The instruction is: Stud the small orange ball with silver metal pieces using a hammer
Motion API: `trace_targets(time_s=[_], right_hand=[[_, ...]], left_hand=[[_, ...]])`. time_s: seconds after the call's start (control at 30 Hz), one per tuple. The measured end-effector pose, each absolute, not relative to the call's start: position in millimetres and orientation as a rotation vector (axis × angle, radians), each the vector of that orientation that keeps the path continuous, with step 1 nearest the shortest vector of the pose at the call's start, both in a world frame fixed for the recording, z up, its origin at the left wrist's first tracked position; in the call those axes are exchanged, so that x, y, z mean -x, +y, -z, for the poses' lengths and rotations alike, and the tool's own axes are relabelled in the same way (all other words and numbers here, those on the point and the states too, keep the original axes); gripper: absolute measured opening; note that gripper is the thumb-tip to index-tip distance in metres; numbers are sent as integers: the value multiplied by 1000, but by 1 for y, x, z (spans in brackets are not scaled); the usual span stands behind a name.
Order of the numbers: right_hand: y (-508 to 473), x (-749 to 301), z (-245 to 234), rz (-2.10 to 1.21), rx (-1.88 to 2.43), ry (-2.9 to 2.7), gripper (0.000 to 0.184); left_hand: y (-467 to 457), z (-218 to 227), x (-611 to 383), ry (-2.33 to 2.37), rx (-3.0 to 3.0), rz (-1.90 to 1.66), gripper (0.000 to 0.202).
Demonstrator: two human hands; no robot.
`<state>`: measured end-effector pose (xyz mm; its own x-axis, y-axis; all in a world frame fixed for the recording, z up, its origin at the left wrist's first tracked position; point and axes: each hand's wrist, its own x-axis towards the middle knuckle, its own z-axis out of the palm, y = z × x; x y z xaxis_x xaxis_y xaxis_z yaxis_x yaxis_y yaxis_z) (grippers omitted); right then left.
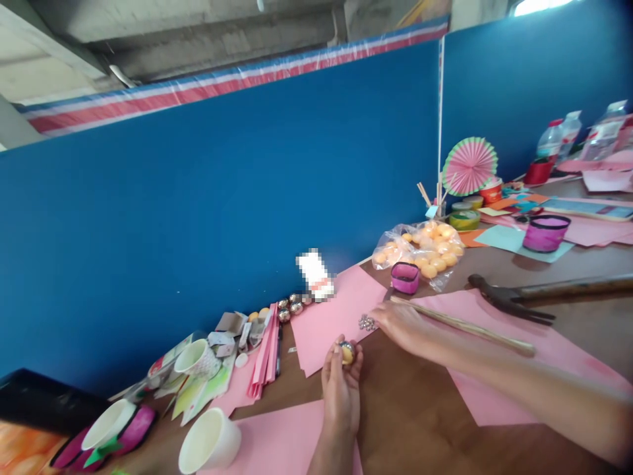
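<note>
My left hand [341, 379] is closed around a small ball [348, 353], shiny silver on top and yellowish below. Just beyond it, my right hand [395, 323] reaches in from the right, its fingertips closed on a cluster of small silver beads [366, 322] above the edge of a pink paper sheet [336, 310]. The fingertips are partly hidden behind the hand. Several larger silver balls [295, 308] sit by the blue wall, beyond the left hand.
A wooden stick [469, 330] and a hammer [514, 300] lie to the right. A bag of orange balls [435, 251] and a purple ring-shaped band [405, 278] stand behind. White cups [210, 442], folded pink paper strips [264, 356] and a blue partition [222, 198] are at left and back.
</note>
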<state>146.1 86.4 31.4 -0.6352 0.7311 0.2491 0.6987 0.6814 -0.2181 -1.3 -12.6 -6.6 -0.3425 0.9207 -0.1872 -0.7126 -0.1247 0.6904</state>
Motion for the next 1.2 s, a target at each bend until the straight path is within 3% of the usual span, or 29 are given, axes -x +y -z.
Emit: trace_targets(time_s=[0.3,1.2], right_hand=[[96,-140,-16,-173,1154,-2539,12],[96,-149,-10,-479,1010,-2259,19]], left_hand=[[-12,4,2,799,-310,-1744,30],[-14,2,-1,867,-368,-1726,37]])
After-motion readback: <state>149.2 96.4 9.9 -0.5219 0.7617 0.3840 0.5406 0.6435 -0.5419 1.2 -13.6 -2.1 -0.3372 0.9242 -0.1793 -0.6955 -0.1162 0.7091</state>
